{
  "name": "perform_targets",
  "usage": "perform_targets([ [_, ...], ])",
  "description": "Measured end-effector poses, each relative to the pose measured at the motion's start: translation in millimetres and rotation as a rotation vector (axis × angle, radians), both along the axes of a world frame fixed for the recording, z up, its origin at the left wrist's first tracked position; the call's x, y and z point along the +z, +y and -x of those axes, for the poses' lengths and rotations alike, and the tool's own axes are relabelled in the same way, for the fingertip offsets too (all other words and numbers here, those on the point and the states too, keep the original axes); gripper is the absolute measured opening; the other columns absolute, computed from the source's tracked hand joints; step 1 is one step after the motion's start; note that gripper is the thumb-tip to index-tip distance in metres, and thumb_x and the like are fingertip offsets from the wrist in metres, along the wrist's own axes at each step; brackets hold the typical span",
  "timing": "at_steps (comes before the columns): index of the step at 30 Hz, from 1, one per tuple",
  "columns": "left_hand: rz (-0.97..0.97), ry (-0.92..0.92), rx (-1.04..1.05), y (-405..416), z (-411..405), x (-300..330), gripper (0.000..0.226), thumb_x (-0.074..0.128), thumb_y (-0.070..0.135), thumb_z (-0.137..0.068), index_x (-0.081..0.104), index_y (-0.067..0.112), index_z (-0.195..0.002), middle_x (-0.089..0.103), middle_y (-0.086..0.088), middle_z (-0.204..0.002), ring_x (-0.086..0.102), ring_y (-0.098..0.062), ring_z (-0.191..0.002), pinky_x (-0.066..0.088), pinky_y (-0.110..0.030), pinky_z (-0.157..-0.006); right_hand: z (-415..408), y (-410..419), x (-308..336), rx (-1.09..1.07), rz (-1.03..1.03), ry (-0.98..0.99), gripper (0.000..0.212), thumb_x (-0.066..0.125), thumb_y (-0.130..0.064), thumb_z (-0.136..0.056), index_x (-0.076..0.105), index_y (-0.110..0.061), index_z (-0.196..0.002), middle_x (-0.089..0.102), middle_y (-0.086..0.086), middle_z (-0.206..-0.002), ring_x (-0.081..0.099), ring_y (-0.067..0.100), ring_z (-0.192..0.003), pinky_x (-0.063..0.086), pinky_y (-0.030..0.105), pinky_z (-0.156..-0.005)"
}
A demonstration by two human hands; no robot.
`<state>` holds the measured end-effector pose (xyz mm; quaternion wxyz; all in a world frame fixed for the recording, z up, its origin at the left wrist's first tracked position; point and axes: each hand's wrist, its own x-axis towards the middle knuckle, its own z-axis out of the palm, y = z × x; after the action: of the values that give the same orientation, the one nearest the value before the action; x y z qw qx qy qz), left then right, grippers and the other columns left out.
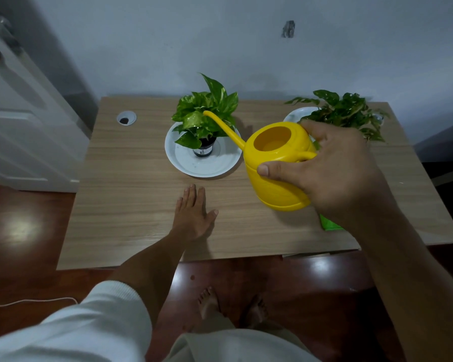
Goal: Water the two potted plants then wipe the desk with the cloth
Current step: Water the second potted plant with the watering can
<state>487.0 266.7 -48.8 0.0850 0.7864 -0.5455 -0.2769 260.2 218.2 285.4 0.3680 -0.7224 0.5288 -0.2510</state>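
Observation:
My right hand (pixel 332 168) grips the handle of a yellow watering can (pixel 275 163), held above the desk with its long spout reaching left over the leaves of the left potted plant (pixel 207 111). That plant stands in a dark pot on a white saucer (pixel 194 165). The right potted plant (pixel 343 113) sits on another white saucer (pixel 296 114) at the back right, partly behind my hand. My left hand (pixel 194 212) lies flat on the wooden desk (pixel 131 194), fingers together, holding nothing. A green cloth (pixel 330 223) peeks out under my right forearm.
A round cable hole (pixel 126 118) sits at the desk's back left. A white door (pixel 24 113) stands to the left, a grey wall behind. My bare feet (pixel 230 307) are on the dark wood floor; a white cable (pixel 29 301) runs along it.

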Motion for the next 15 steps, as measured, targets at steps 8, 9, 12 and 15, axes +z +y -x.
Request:
perform_targets([
  [8, -0.017, -0.009, -0.011, -0.4, -0.1, 1.6, 0.089, 0.038, 0.066, -0.098, -0.003, 0.022, -0.164, -0.013, -0.007, -0.172, -0.014, -0.024, -0.159, -0.006, -0.045, -0.128, 10.4, -2.9, 1.2, -0.058, 0.062, 0.078, 0.062, 0.097, -0.055, -0.064, 0.072, -0.017, -0.106, 0.075, 0.0, -0.097, 0.07, 0.024, -0.088, 0.059, 0.047, -0.08],
  [9, -0.02, -0.009, -0.012, -0.6, -0.3, 1.2, 0.089, 0.038, 0.067, -0.098, -0.003, 0.022, -0.164, -0.013, -0.006, -0.172, -0.015, -0.023, -0.159, -0.006, -0.045, -0.128, 10.4, -3.1, 1.3, -0.068, 0.074, 0.076, 0.063, 0.096, -0.057, -0.062, 0.071, -0.017, -0.105, 0.075, 0.0, -0.096, 0.07, 0.025, -0.088, 0.059, 0.048, -0.08],
  [12, -0.029, -0.016, -0.016, -1.0, -1.3, 0.0, 0.09, 0.037, 0.068, -0.097, -0.004, 0.022, -0.163, -0.014, -0.006, -0.172, -0.016, -0.023, -0.159, -0.006, -0.045, -0.128, 9.9, -3.5, 1.8, -0.097, 0.094, 0.055, 0.06, 0.095, -0.056, -0.062, 0.073, -0.019, -0.103, 0.076, -0.001, -0.094, 0.07, 0.024, -0.085, 0.059, 0.047, -0.08],
  [15, -0.033, -0.019, -0.015, -1.4, -1.8, -0.3, 0.09, 0.037, 0.068, -0.097, -0.004, 0.023, -0.163, -0.014, -0.005, -0.172, -0.016, -0.022, -0.159, -0.006, -0.044, -0.128, 8.2, -3.3, 0.6, -0.126, 0.09, 0.024, 0.061, 0.094, -0.056, -0.062, 0.074, -0.021, -0.107, 0.077, -0.003, -0.098, 0.072, 0.023, -0.089, 0.06, 0.048, -0.083],
])
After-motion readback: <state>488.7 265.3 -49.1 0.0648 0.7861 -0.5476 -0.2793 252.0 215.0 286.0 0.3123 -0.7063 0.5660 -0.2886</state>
